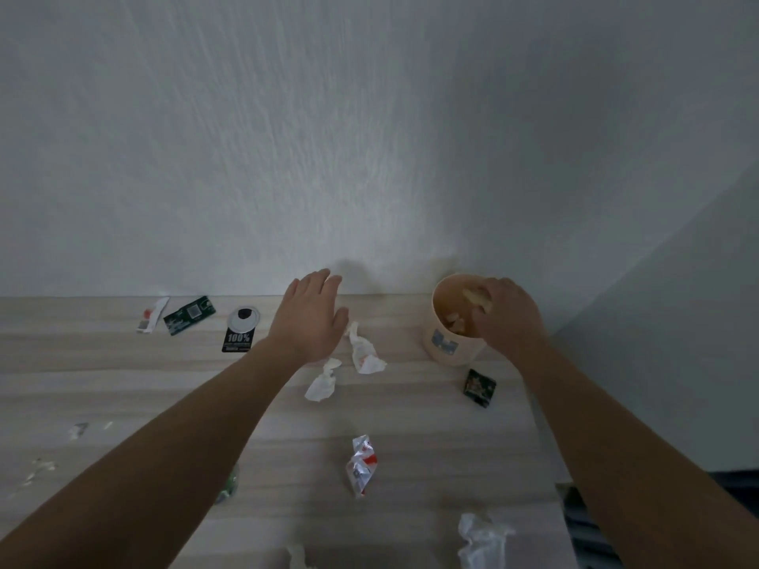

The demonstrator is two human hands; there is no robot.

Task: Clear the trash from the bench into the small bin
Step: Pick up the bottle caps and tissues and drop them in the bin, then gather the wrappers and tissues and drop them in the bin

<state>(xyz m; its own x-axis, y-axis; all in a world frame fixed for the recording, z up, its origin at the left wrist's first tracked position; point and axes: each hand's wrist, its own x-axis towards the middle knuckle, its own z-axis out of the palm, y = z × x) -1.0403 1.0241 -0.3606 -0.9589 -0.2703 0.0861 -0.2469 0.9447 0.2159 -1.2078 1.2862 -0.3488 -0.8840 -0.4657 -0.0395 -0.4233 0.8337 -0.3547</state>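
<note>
A small beige paper tub, the bin (445,347), stands at the back right of the wooden bench (123,375), with pale scraps inside. My right hand (507,318) is over its rim, fingers bent down into the opening on a pale scrap (478,299). My left hand (310,318) hovers flat with fingers apart above the bench, just left of a crumpled white wrapper (363,353). A second white wrapper (322,381) lies below that hand. A red and silver wrapper (361,464) lies nearer to me.
Along the back wall lie a white sachet (152,316), a green packet (189,315), a round foil lid (243,319) and a black label (238,340). A dark packet (479,388) sits by the bin. Crumpled clear plastic (480,540) lies near the bench's right edge.
</note>
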